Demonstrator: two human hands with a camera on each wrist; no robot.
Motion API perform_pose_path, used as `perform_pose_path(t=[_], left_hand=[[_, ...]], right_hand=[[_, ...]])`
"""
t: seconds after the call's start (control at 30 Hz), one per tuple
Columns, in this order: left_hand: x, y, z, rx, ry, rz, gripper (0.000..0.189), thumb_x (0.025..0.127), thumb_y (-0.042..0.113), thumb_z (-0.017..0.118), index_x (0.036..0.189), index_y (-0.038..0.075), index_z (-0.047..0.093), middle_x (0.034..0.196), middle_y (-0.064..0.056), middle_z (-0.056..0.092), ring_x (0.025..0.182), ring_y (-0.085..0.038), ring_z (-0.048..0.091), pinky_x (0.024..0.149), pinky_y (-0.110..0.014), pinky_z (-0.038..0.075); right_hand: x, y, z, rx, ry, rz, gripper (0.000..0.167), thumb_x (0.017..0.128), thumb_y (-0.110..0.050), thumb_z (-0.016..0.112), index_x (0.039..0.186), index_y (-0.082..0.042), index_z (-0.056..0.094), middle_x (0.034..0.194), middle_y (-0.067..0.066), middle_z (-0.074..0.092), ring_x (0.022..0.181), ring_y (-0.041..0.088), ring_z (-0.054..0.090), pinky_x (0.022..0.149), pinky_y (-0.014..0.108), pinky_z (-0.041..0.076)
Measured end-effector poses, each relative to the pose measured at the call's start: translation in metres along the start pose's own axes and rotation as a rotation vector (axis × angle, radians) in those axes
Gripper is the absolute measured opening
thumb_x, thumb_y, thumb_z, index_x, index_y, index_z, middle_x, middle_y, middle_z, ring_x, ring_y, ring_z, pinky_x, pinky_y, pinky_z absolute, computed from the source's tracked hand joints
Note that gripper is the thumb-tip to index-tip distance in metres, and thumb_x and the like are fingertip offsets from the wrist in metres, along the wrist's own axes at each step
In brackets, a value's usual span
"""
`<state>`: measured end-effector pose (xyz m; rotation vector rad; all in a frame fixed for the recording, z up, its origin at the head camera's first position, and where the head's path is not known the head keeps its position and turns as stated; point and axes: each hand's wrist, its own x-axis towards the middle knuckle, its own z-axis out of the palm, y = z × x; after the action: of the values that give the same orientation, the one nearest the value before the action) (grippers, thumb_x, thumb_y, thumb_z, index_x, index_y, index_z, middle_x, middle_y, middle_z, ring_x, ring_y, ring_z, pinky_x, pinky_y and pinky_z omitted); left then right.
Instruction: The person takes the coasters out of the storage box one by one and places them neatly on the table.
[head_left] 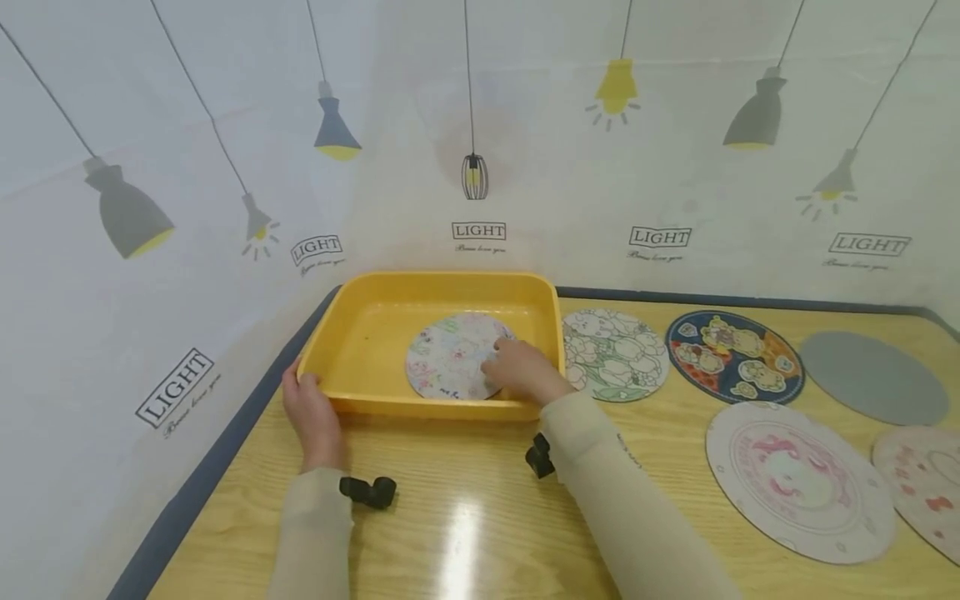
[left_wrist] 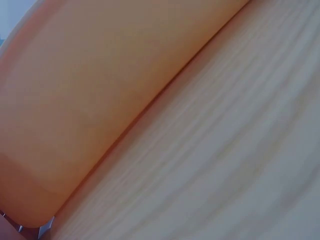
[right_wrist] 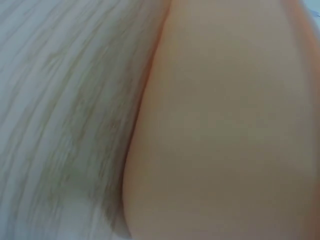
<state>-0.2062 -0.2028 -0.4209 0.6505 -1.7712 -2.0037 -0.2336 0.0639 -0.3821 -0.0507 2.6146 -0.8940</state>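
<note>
A yellow plastic tray point(head_left: 427, 408) with raised walls stands on the wooden table near the wall. At its front left corner my left hand point(head_left: 311, 417) grips the rim, thumb at the top edge and fingers along the outer side. Inside the tray, toward the right, is a round mat point(head_left: 450, 358) with a pale, multicoloured floral pattern. My right hand point(head_left: 525, 371) reaches over the front right of the tray and pinches the mat's right edge with bent fingers. The left wrist view shows the tray's outer wall point(left_wrist: 100, 80); the right wrist view shows its wall point(right_wrist: 220, 120) too.
Right of the tray lie a green-line flower mat point(head_left: 618, 354), a dark blue cartoon mat point(head_left: 735, 357) and a plain grey mat point(head_left: 873, 377). Nearer are a pink-print mat point(head_left: 798, 483) and a red-print mat point(head_left: 926, 479). Lamp-printed wall covering point(head_left: 405, 200) rises behind the table.
</note>
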Motion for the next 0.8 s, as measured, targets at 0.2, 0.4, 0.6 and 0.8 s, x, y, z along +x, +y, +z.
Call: perform_pose_path(t=[0.2,0.4,0.6,0.8], left_hand=[[0.0001,0.0007,-0.0012,-0.02,0.01,0.007,0.045,0.086,0.013,0.028,0.13,0.016,0.04,0.13,0.002,0.04,0.113,-0.015,0.041,0.096,-0.031,0.03],[-0.0012,0.0014,-0.0005,-0.025,-0.001,-0.001,0.045,0.087,0.014,0.027,0.13,0.018,0.04,0.13,0.002,0.04,0.113,-0.016,0.042,0.095,-0.032,0.03],[-0.0024,0.0009,-0.0002,-0.035,-0.004,0.004,0.045,0.087,0.014,0.028,0.129,0.019,0.041,0.13,0.003,0.04,0.114,-0.015,0.041,0.096,-0.033,0.03],[-0.0025,0.0019,-0.0006,-0.037,-0.009,-0.003,0.045,0.087,0.014,0.028,0.129,0.02,0.041,0.129,0.003,0.041,0.113,-0.015,0.042,0.096,-0.033,0.03]], right_hand=[[0.0022,-0.0008,-0.0033,0.2,0.04,0.005,0.049,0.087,-0.031,0.049,0.13,-0.009,0.042,0.13,0.007,0.044,0.102,0.021,0.045,0.09,0.038,0.037],[0.0058,-0.0001,-0.0074,0.454,0.115,-0.004,0.043,0.088,-0.02,0.05,0.129,-0.009,0.043,0.126,0.007,0.044,0.111,0.021,0.043,0.091,0.038,0.038],[0.0095,0.0009,-0.0058,0.497,0.131,0.017,0.055,0.087,-0.02,0.053,0.137,-0.017,0.031,0.107,0.006,0.051,0.09,0.02,0.052,0.075,0.032,0.045],[0.0091,0.0035,-0.0026,0.485,0.081,-0.005,0.035,0.088,-0.02,0.049,0.122,-0.012,0.051,0.11,0.001,0.054,0.092,0.018,0.051,0.076,0.031,0.044]])
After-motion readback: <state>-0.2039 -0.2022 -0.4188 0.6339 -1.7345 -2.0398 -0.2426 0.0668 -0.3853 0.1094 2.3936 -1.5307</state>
